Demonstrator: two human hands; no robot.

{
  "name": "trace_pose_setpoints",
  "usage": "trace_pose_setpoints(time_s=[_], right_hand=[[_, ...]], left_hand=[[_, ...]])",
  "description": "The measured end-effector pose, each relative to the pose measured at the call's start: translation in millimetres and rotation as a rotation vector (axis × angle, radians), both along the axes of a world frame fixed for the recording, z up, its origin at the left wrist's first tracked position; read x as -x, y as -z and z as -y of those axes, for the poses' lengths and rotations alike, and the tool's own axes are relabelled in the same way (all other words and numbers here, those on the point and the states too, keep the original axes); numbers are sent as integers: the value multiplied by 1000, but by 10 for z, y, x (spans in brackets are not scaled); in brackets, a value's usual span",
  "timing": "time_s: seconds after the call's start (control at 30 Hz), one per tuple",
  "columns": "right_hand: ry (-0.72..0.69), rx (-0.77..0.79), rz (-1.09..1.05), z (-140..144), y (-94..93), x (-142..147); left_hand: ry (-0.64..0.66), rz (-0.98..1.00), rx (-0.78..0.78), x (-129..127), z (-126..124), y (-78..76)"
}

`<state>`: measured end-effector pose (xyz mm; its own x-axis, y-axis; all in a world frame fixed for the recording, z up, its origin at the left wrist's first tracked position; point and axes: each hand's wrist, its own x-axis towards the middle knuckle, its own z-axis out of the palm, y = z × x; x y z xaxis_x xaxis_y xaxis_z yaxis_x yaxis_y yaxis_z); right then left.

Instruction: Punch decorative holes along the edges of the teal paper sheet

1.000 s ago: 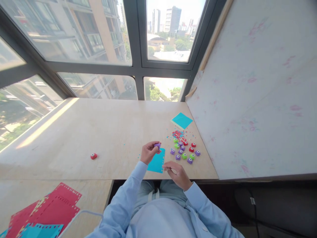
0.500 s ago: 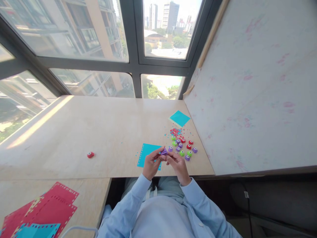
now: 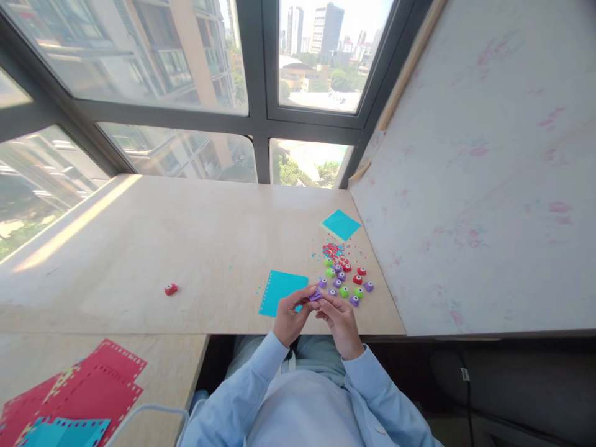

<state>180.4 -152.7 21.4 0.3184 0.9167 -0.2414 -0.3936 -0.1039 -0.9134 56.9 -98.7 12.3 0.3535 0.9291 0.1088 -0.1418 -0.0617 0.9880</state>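
Note:
My left hand (image 3: 289, 318) and my right hand (image 3: 339, 316) meet over the near edge of the wooden table (image 3: 186, 248). Both pinch a small purple punch (image 3: 315, 295) between their fingertips. Flat on the table just beyond my left hand lies a cyan paper sheet (image 3: 279, 288) with a punched left edge. Several small purple, green and red punches (image 3: 347, 282) sit in a cluster to the right of my hands.
A pile of red and cyan punched bits (image 3: 334, 251) and a cyan paper stack (image 3: 341, 224) lie further back. A lone red punch (image 3: 170, 288) sits to the left. Red and cyan punched sheets (image 3: 79, 397) lie bottom left. A white board (image 3: 475, 167) walls the right.
The cyan sheet left my hands and now lies flat on the table. My right hand joined my left on the purple punch, and both drew nearer to the table edge.

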Motion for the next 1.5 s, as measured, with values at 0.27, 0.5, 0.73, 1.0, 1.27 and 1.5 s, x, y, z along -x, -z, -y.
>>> trace_pose_setpoints(time_s=[0.27,0.5,0.73,1.0,1.27,1.5], right_hand=[[-31,28,-106,-39,4,59],[-72,116,-94,-5,82,163],[-212,135,-184,38,115,165],[-300,221,-129,-25,203,140],[-149,56,-252,-335,16,-246],[118,17,249,-572,65,-911]], left_hand=[[-60,0,-84,11,28,71],[-124,-66,-108,131,153,272],[-129,-162,-295,310,161,426],[16,-340,-327,637,105,438],[-648,-858,-546,1079,-153,1101],[-760,-1037,-694,1028,-182,1190]])
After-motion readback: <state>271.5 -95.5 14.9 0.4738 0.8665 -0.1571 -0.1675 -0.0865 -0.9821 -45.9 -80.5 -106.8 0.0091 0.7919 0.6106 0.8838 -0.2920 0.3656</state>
